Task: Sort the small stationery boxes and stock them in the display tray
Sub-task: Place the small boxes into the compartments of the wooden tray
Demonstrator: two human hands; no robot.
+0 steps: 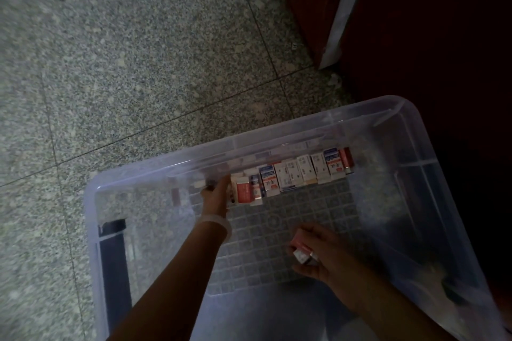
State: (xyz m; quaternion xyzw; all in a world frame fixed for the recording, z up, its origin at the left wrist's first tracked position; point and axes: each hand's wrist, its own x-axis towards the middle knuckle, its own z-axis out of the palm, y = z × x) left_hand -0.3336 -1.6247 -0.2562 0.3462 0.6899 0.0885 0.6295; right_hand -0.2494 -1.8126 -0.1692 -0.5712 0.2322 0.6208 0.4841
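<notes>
Two hands work inside a clear plastic tray (443,174) that fills the lower right of the frame, resting on a speckled stone floor (124,63). At the lower left of the tray a dark strip (113,257) stands against its wall. Moving right, the left hand (216,199) reaches to the far wall, just left of centre, with its fingers on the leftmost end of a row of small boxes (293,174); whether they pinch a box or only press against it I cannot tell, since blur and the hand itself hide the tips. The row runs rightward along the far wall, boxes standing upright and touching, red-and-white ones among white ones. Lower right of centre, the right hand (318,252) curls its fingers round a few loose boxes (302,252), pinkish and white, held above the tray's gridded bottom.

Judging from this, the risk lies at the row's left end: a sideways nudge could topple the end boxes, and the crowded right hand could let one slip while passing it over.
</notes>
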